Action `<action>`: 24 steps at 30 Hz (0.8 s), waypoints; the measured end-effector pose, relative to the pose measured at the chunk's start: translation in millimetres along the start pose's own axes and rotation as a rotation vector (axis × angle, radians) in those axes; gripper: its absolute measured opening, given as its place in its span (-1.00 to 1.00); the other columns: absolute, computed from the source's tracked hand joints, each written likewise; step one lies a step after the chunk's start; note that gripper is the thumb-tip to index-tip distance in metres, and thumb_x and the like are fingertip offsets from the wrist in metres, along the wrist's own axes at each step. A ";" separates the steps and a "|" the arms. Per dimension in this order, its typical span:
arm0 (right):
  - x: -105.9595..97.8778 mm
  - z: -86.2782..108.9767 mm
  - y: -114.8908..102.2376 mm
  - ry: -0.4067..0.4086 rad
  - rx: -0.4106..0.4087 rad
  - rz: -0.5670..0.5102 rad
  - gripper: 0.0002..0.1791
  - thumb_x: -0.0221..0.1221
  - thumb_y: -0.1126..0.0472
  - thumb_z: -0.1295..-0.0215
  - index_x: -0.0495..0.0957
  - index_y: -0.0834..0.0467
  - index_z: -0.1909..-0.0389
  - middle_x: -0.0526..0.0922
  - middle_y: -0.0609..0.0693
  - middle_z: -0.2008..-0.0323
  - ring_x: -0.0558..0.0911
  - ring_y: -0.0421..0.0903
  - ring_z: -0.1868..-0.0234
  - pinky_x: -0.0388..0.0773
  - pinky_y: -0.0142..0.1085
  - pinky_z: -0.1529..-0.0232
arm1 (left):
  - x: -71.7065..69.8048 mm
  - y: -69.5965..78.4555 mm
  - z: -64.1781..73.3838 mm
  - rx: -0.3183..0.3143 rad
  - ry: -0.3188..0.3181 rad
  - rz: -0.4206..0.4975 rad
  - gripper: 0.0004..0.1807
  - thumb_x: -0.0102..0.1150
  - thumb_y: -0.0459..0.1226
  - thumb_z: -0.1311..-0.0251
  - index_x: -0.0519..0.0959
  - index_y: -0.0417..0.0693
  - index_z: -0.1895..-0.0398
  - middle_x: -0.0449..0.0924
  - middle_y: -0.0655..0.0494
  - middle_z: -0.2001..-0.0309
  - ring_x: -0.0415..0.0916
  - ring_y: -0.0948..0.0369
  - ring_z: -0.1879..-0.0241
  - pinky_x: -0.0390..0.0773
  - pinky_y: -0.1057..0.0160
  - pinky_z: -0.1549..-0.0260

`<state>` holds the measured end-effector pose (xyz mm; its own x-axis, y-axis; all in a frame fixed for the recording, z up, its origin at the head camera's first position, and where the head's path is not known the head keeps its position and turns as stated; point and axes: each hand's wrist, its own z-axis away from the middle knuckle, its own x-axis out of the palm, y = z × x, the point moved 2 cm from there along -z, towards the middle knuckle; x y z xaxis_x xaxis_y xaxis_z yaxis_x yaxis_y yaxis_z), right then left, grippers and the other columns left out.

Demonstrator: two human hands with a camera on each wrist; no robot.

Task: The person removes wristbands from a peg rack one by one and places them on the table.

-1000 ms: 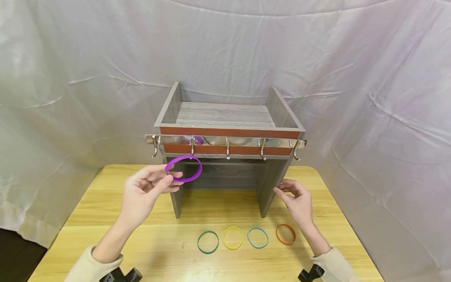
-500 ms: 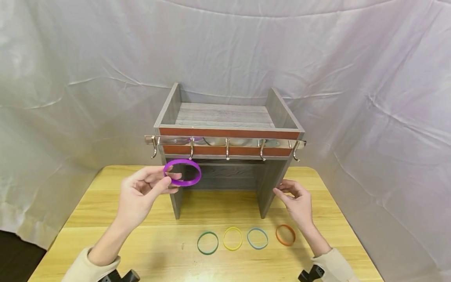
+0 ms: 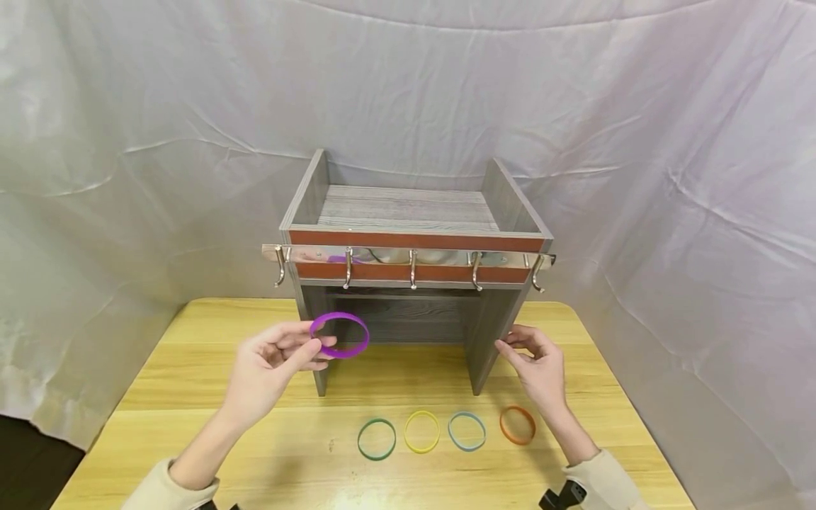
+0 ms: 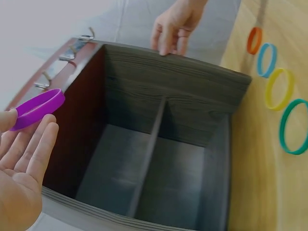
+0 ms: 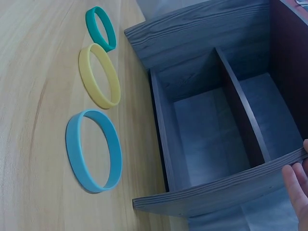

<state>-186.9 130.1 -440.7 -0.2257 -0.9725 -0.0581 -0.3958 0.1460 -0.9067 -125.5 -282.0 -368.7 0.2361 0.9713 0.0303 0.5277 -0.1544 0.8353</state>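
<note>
My left hand (image 3: 270,368) pinches a purple silicone wristband (image 3: 340,335) between thumb and fingers, in front of the left leg of a grey wooden shelf (image 3: 408,205). The band hangs below a metal hook rail (image 3: 382,255) and is apart from it. On the other side, my right hand (image 3: 538,361) grips the front edge of the shelf's right side panel (image 3: 494,333). Green (image 3: 377,439), yellow (image 3: 421,431), blue (image 3: 467,431) and orange (image 3: 517,425) wristbands lie in a row on the table. In the right wrist view, only some right fingertips (image 5: 298,185) show at the panel edge.
The shelf stands on a light wooden table (image 3: 306,425). Several hooks stick out from the rail, which overhangs the shelf's sides a little. Grey cloth (image 3: 408,85) hangs behind and at both sides.
My left hand has lowered with the purple wristband, away from the hook rail, and shifted slightly to the right. The right hand and the bands on the table stay where they were.
</note>
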 end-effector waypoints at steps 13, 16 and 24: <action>-0.7 -0.1 -0.1 0.004 0.016 0.016 -0.68 0.37 0.63 -0.16 0.60 0.51 0.04 0.75 -0.23 0.35 0.73 -0.37 0.32 0.72 -0.59 0.39 | 3.0 -38.4 23.3 -0.214 -0.071 -0.039 -0.77 0.17 -0.52 -0.43 0.61 -0.35 -0.10 0.84 0.29 0.12 0.83 0.27 0.20 0.86 0.11 0.21; -0.5 -0.2 -0.4 0.003 0.016 0.014 -0.67 0.37 0.63 -0.16 0.60 0.51 0.04 0.75 -0.23 0.35 0.73 -0.37 0.32 0.72 -0.59 0.38 | 2.2 -48.2 30.1 -0.270 -0.079 -0.040 -0.73 0.17 -0.50 -0.44 0.53 -0.53 -0.11 0.83 0.34 0.13 0.83 0.28 0.19 0.87 0.15 0.19; -0.6 -0.5 -0.9 0.003 0.012 0.016 -0.68 0.37 0.62 -0.17 0.61 0.51 0.05 0.75 -0.23 0.35 0.72 -0.36 0.32 0.72 -0.59 0.37 | -2.7 -70.4 48.4 -0.338 -0.099 -0.064 -0.65 0.17 -0.46 -0.46 0.47 -0.64 -0.15 0.82 0.34 0.13 0.83 0.27 0.18 0.84 0.01 0.16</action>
<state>-186.8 130.6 -439.7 -0.2345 -0.9695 -0.0718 -0.3812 0.1596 -0.9106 -123.8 -282.5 -454.1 0.2978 0.9522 -0.0674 0.2479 -0.0089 0.9688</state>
